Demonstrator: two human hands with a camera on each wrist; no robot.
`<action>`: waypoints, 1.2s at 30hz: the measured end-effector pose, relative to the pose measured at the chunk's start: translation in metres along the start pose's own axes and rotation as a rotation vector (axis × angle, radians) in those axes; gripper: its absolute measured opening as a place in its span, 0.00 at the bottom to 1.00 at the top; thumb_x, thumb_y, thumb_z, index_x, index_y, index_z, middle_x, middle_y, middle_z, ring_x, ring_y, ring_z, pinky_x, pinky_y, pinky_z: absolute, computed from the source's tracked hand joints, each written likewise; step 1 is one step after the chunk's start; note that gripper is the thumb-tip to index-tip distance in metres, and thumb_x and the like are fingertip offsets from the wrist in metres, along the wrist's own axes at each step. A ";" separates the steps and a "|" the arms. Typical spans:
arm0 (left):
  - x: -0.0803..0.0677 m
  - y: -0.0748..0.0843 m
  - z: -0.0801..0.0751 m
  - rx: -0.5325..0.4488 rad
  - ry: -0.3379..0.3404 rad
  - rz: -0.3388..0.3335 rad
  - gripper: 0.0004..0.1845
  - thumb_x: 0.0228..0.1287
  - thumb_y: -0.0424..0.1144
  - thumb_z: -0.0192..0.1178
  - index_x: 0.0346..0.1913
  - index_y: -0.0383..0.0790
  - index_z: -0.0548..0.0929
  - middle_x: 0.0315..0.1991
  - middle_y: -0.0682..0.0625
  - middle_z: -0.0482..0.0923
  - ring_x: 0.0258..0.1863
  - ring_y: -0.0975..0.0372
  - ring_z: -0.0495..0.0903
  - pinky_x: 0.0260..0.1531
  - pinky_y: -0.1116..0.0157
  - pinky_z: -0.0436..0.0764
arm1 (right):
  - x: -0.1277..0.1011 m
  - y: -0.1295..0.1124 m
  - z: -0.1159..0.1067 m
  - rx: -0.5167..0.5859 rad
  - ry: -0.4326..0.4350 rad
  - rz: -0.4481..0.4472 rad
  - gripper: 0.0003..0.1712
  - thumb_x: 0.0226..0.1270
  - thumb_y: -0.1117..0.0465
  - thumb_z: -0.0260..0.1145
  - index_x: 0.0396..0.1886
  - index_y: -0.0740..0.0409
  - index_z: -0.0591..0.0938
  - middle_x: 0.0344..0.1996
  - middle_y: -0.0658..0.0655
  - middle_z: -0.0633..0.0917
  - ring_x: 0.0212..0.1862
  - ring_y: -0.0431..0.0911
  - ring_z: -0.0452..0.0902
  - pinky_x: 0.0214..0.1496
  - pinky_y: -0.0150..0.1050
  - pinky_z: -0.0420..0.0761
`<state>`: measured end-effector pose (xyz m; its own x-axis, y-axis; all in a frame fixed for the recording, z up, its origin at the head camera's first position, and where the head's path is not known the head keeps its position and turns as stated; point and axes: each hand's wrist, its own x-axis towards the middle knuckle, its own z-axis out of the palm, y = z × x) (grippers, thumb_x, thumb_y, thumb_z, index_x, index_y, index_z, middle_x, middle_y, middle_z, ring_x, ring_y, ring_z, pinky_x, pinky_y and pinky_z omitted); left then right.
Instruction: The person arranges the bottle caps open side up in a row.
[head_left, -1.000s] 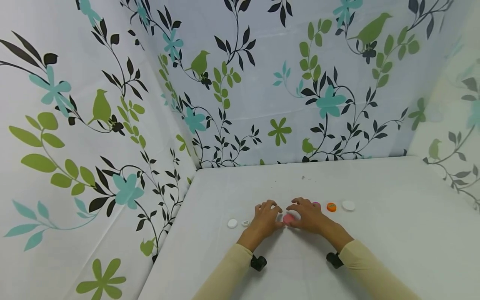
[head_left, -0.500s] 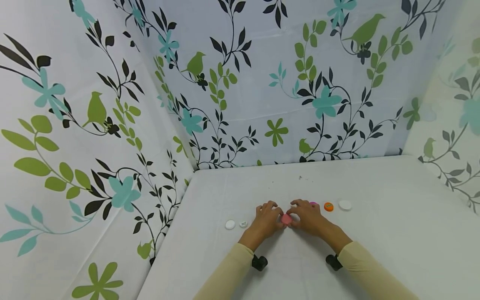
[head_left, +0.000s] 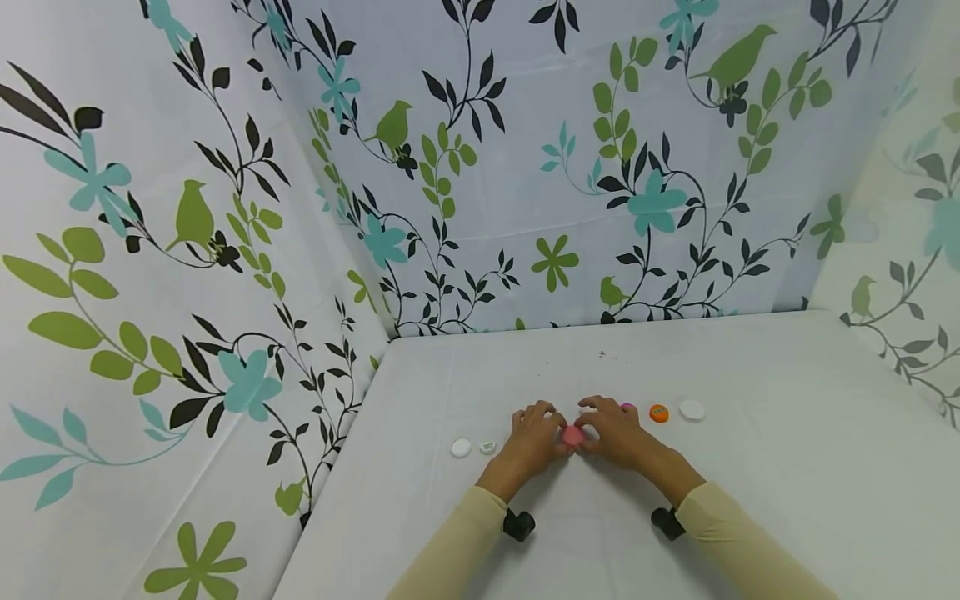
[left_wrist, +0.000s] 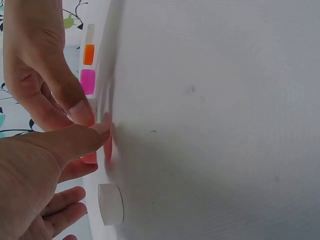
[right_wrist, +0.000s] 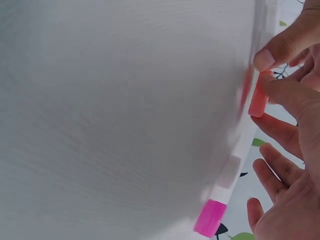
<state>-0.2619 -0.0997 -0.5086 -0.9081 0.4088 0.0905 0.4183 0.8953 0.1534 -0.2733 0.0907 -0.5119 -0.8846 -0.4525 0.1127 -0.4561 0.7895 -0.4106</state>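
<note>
Between my two hands is a coral-pink round piece [head_left: 573, 436], like a small flat lid or disc, held just above the white table. My left hand [head_left: 534, 437] pinches its left edge with thumb and fingers. On the opposite side my right hand [head_left: 615, 429] pinches it too, the thumb [right_wrist: 282, 90] lying over its edge in the right wrist view. There the coral piece [right_wrist: 258, 100] looks thick-sided. The fingertips partly cover it in the left wrist view, where a red strip [left_wrist: 90, 158] of it shows below the left thumb.
Left of the hands lie a white disc [head_left: 461, 447] and a small white piece [head_left: 487, 447]. To the right are a magenta piece [head_left: 628, 408], partly behind the right hand, an orange one [head_left: 658, 413] and a white disc [head_left: 692, 410]. Patterned curtains border the table.
The fingers of both hands have closed in around the coral piece, which shows more fully between them. Its position has barely shifted. The head view has moved slightly.
</note>
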 end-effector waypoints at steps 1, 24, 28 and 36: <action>0.000 0.000 -0.001 -0.004 0.000 -0.006 0.20 0.68 0.53 0.73 0.56 0.46 0.86 0.63 0.46 0.76 0.64 0.51 0.76 0.63 0.48 0.71 | 0.000 0.000 0.000 0.014 0.002 0.005 0.16 0.67 0.50 0.78 0.49 0.52 0.91 0.68 0.63 0.79 0.71 0.63 0.71 0.63 0.72 0.68; 0.002 -0.005 -0.005 -0.085 0.096 -0.021 0.17 0.69 0.52 0.71 0.46 0.42 0.83 0.61 0.44 0.76 0.62 0.51 0.77 0.64 0.47 0.71 | 0.005 -0.009 -0.001 0.110 0.024 0.029 0.16 0.78 0.50 0.65 0.46 0.56 0.93 0.67 0.63 0.79 0.71 0.63 0.71 0.64 0.72 0.68; 0.000 -0.005 -0.005 -0.050 0.092 -0.022 0.17 0.66 0.51 0.73 0.44 0.43 0.83 0.60 0.44 0.76 0.62 0.51 0.77 0.65 0.47 0.71 | 0.003 -0.014 -0.001 0.113 0.027 0.016 0.15 0.76 0.52 0.67 0.47 0.56 0.93 0.67 0.63 0.80 0.71 0.63 0.71 0.65 0.74 0.68; -0.002 -0.006 -0.003 -0.052 0.095 -0.022 0.16 0.67 0.50 0.72 0.47 0.43 0.83 0.60 0.45 0.75 0.62 0.51 0.76 0.66 0.48 0.70 | 0.000 -0.014 -0.002 0.101 0.059 -0.023 0.19 0.76 0.53 0.70 0.61 0.55 0.87 0.66 0.65 0.80 0.69 0.64 0.73 0.62 0.71 0.73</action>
<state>-0.2628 -0.1059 -0.5065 -0.9123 0.3683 0.1794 0.4010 0.8923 0.2074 -0.2670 0.0804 -0.5043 -0.8797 -0.4423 0.1747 -0.4667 0.7323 -0.4960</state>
